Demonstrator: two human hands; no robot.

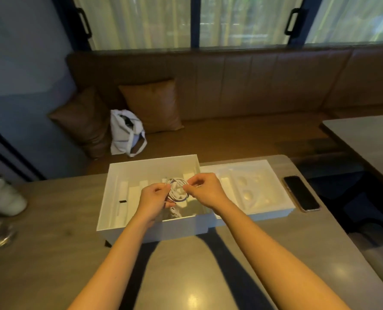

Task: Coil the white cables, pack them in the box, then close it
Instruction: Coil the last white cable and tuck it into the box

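Over the open white cardboard box [150, 229], our left hand [153, 198] grips the half-coiled thin white cable [177, 190] while our right hand [205, 190] pinches its loop; packing and closing remain.

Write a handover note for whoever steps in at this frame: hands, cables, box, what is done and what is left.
Left hand: grips one side of the white cable coil.
Right hand: pinches a strand on the coil's other side.
The coil is held above the open white box on the table, with a loose end hanging towards the inside.
A white moulded tray lies right of the box, touching it; whether it is the lid cannot be told.
Done: the cable is mostly looped.
Left: finish the coil, lay it in the box, close the box.
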